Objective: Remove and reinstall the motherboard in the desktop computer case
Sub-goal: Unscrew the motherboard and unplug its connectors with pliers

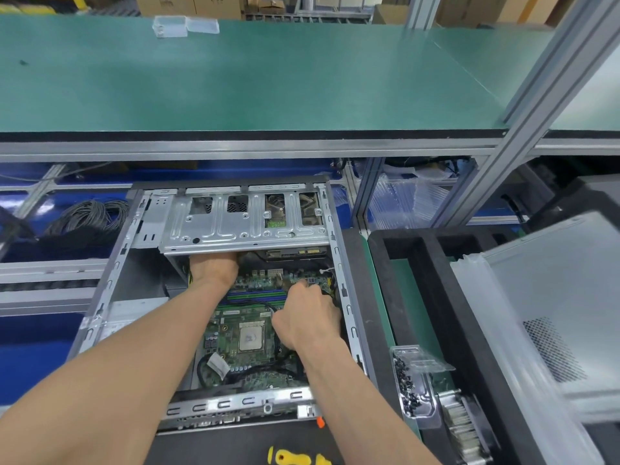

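Note:
The open desktop case point(110, 263) lies flat in front of me with the green motherboard point(231, 327) inside, its bare CPU point(251, 336) showing in the middle. My left hand point(214, 268) reaches under the silver drive cage point(241, 223) at the board's far end; its fingers are hidden there. My right hand point(307, 317) hovers over the board's right side with fingers curled down near the far right corner; what they touch is hidden. A black cable point(268, 305) runs across the board.
A clear tray of several black screws point(407, 384) sits right of the case. A yellow screwdriver handle point(292, 459) lies at the bottom edge. The case's side panel point(553, 297) rests at right. A green shelf point(235, 78) spans above, coiled cables point(87, 216) at left.

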A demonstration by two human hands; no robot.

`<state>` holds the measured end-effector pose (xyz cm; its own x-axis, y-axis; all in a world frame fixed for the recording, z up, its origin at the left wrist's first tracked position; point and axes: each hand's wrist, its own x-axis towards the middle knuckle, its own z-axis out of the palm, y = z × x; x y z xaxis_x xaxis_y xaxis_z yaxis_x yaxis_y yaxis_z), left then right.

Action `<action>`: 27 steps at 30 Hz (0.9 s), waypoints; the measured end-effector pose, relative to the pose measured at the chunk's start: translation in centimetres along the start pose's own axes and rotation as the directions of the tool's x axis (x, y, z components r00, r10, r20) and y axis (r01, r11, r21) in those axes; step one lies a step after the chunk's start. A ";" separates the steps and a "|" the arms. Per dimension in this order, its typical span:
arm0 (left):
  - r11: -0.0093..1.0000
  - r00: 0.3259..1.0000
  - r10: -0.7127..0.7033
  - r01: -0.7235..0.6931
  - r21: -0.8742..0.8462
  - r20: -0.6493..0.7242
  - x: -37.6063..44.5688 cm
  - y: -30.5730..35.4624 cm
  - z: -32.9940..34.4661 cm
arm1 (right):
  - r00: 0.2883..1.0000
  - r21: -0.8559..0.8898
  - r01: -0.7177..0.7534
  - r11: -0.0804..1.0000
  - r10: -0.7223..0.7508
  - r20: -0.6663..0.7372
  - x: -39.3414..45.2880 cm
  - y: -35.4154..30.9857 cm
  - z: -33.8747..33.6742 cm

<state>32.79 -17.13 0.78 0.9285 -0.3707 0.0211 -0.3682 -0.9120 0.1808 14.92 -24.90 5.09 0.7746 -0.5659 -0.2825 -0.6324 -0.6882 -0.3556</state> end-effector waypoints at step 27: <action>0.994 0.920 0.085 -0.106 0.033 0.383 -4.1 -0.5 -3.1 | 0.994 -0.011 -0.035 0.999 0.036 0.101 -0.2 -0.4 0.4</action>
<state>29.32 -14.62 3.70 0.8043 -0.4859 -0.3421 -0.4658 -0.8730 0.1448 15.03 -24.28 4.95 0.7482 -0.5412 -0.3837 -0.6590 -0.6733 -0.3354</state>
